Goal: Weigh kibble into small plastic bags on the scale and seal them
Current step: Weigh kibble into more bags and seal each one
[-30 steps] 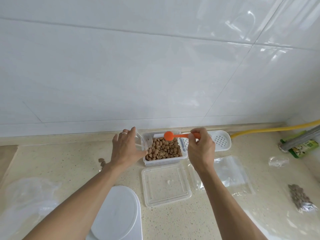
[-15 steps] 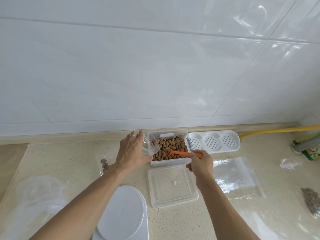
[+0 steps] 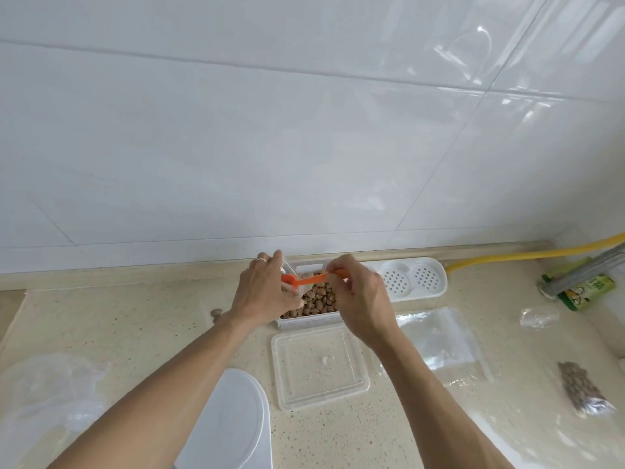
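A clear tub of brown kibble (image 3: 318,301) stands against the wall on the counter. My left hand (image 3: 262,292) grips a small clear plastic bag (image 3: 291,280) at the tub's left end, its mouth held open. My right hand (image 3: 358,299) pinches the handle of an orange scoop (image 3: 304,280), whose bowl is tipped into the bag's mouth. The white scale (image 3: 230,424) sits at the near edge under my left forearm, nothing on it. A filled bag of kibble (image 3: 583,389) lies at the far right.
The tub's clear lid (image 3: 319,365) lies in front of it. Empty clear bags (image 3: 436,340) lie right of the lid. A white perforated tray (image 3: 411,279), a yellow hose (image 3: 527,253), a green packet (image 3: 581,292), loose plastic (image 3: 50,394) and a few stray kibbles (image 3: 216,313) are around.
My right hand lifted the scoop out of the kibble tub and swung it left, so its bowl now tips into the bag in my left hand.
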### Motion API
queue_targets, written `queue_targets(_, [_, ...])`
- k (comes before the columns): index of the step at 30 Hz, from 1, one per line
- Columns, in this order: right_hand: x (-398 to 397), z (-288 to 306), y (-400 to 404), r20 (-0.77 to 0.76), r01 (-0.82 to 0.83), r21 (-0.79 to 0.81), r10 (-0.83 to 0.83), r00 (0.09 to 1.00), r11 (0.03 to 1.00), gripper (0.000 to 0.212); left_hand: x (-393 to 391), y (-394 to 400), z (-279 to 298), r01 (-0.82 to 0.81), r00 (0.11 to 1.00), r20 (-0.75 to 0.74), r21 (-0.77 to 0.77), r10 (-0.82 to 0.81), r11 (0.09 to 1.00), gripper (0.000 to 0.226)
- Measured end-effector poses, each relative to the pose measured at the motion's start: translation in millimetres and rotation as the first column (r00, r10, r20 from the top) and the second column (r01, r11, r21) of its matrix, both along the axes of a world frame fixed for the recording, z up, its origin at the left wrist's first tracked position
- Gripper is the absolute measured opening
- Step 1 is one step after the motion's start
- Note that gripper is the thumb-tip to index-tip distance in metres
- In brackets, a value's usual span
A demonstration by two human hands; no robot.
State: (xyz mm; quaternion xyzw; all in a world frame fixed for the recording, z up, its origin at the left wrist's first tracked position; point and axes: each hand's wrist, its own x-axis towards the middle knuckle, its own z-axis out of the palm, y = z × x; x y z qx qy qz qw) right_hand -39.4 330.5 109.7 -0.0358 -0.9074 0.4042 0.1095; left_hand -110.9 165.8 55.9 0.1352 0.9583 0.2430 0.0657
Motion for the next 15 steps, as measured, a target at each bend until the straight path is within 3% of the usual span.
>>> queue_targets(1, [0.5,2.0,-2.7,-0.039,-0.044,0.1,0.049,0.998,0.994,0.006,0.1,0.3,0.0,-0.019,0.999,0.03,0.05,0.018,0.999,0.06])
queue_targets(3, [-0.7,7.4,-2.4,-0.099,-0.029,0.138,0.043,0.994,0.99,0.005,-0.1,-1.3,-0.7,-0.045,0.998,0.053,0.112,0.039,0.993,0.059])
queue_targets(7, [-3.3,11.7,4.4,-0.1,0.039,0.042,-0.035,0.994,0.998,0.005,-1.4,-6.4,0.2,-0.072,0.995,0.072,0.136,0.063,0.988,0.094])
queue_targets(9, [-3.0,10.3,4.8,-0.12,0.157,-0.043,-0.161,0.98,0.987,0.006,-1.3,-8.5,-0.1,-0.081,0.996,0.048,0.133,0.075,0.988,0.097])
queue_targets(12, [-2.8,2.4,12.1,-0.093,0.416,-0.158,-0.433,0.897,0.896,0.009,0.6,-14.4,-1.7,-0.089,0.996,0.004,0.096,0.089,0.991,0.094])
queue_targets(15, [1.2,-20.5,21.7,0.023,0.462,0.047,-0.464,0.886,0.885,0.012,4.0,-22.5,-4.6,-0.08,0.996,-0.044,0.048,0.083,0.996,0.093])
